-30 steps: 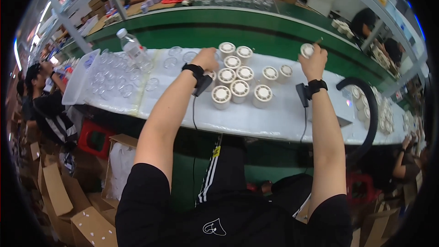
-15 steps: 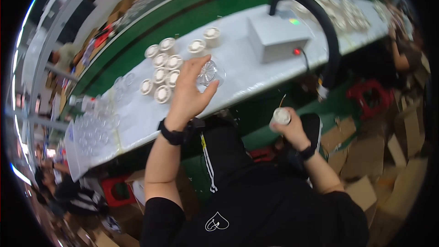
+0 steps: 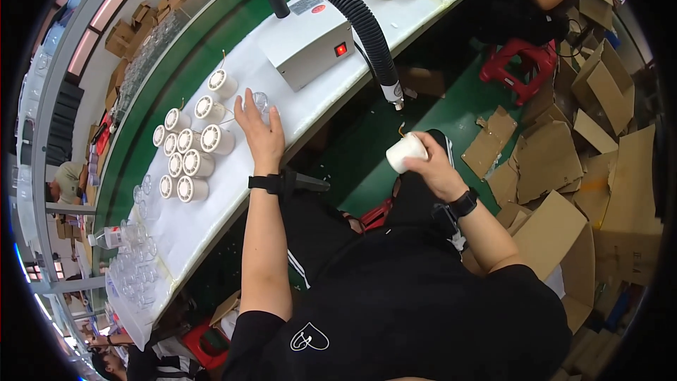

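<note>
The held cylinder (image 3: 405, 154) is white with an orange wire (image 3: 401, 129)

On the long white-covered table (image 3: 218, 190), a grey metal box (image 3: 303, 49) is standing between two groups of white cylindrical cups (image 3: 188, 141), one left, one right. From its top, a black ribbed hose (image 3: 379, 53) is arching past the near edge. Clear round plastic covers (image 3: 134, 268) are lying at the left end. A further white cylindrical cup (image 3: 405, 153) is resting in the right hand (image 3: 435, 171), before the table; brown cardboard boxes (image 3: 550, 162) are lying farther right.
</note>
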Motion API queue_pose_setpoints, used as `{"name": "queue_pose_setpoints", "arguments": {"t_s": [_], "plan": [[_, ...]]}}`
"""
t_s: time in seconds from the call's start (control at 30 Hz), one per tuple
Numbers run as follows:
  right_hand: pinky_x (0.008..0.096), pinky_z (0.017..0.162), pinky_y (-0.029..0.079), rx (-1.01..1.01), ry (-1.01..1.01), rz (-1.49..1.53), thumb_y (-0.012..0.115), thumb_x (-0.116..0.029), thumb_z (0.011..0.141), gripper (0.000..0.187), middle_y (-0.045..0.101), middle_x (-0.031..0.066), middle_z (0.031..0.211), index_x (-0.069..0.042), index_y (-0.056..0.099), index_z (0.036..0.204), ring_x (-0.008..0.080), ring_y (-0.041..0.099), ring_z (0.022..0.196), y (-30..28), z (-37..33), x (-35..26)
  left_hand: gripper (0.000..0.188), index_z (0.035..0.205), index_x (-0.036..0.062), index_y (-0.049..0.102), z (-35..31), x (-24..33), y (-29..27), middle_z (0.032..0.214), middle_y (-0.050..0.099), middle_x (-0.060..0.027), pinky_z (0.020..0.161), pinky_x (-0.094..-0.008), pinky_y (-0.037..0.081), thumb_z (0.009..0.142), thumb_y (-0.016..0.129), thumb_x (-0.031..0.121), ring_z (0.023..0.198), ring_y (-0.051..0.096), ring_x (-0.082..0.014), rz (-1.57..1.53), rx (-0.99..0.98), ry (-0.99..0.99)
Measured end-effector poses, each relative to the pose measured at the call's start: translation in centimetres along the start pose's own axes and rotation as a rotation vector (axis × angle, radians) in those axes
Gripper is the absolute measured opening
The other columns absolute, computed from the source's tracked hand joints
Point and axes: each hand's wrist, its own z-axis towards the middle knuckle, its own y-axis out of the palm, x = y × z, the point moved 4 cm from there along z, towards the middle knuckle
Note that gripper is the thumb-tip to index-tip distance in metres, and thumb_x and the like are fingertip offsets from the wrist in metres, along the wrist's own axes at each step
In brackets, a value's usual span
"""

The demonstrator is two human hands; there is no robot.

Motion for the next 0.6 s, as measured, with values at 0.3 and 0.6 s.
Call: {"name": "queue_pose_setpoints", "arguments": {"t_s": [0.3, 0.6], "plan": [[0.0303, 0.084, 0.049, 0.070, 0.593, 1.777, 0.059, -0.028, 0.085, 0.042, 0.048, 0.0124, 0.112, -0.003, 0.047, 0.117, 0.0242, 0.051, 0.102, 1.8, 2.6, 8.4, 0.039, 0.111, 0.0010, 0.053, -7.5, 7.0, -2.4, 0.114, 0.047, -0.0198, 0.095, -0.0401, 0.033, 0.073, 0.063, 0.006, 0.110, 0.044, -0.0332, -0.091, 0.068, 0.202], [0.0347, 0.090, 0.046, -0.108, 0.791, 1.660, 0.052, -0.037, 0.088, 0.047, 0.051, 0.0137, 0.111, -0.001, 0.047, 0.118, 0.0240, 0.052, 0.101, 6.8, 0.2, 5.7, 0.050, 0.120, 0.0009, 0.051, -13.7, 9.6, 4.1, 0.120, 0.053, -0.0188, 0.092, -0.0358, 0.041, 0.075, 0.069, 0.015, 0.111, 0.052, -0.0292, -0.559, -0.512, -0.143]]}}
